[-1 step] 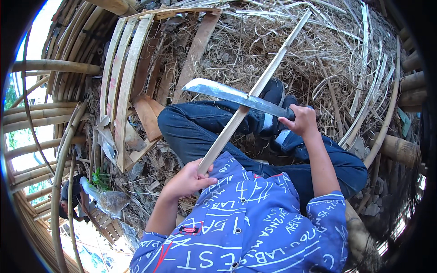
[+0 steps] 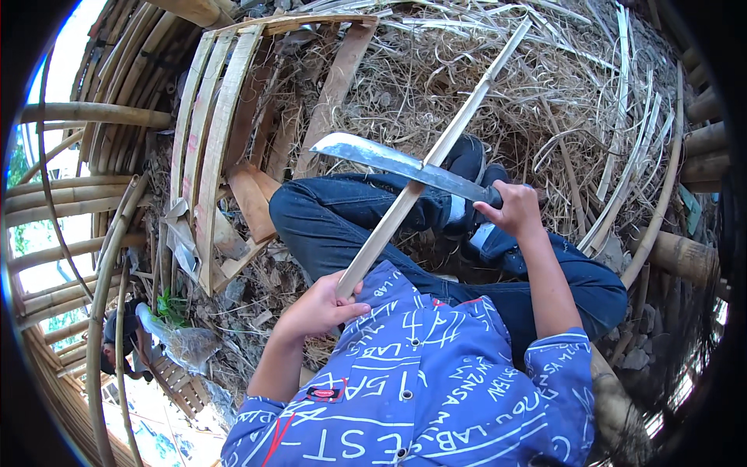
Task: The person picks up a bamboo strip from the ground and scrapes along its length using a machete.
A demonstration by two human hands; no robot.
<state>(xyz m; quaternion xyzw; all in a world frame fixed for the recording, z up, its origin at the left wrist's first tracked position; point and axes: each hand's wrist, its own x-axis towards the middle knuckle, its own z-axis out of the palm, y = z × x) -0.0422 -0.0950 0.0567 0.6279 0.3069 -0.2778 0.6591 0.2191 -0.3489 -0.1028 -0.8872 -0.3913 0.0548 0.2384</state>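
A long pale bamboo strip point(image 2: 394, 219) slants from my belly up and away to the right. Its near end is gripped by my left hand point(image 2: 317, 310), with the thumb and fingers closed round it. My right hand point(image 2: 517, 208) is wrapped round the dark handle of a machete point(image 2: 373, 156). The broad blade lies across the strip near its middle, touching it, with the tip pointing left. Both cross above my folded legs point(image 2: 334, 222) in dark jeans. Whether the edge is sunk into the strip, I cannot tell.
Curly shavings point(image 2: 436, 86) cover the ground ahead. A slatted wooden crate point(image 2: 226, 140) stands at the left, and long split strips point(image 2: 634, 163) lie at the right. Bamboo poles point(image 2: 97, 114) form a rail at the far left, where another person point(image 2: 124, 338) is partly visible.
My right hand and the machete have shifted very slightly to the left. My left hand and the strip look almost the same.
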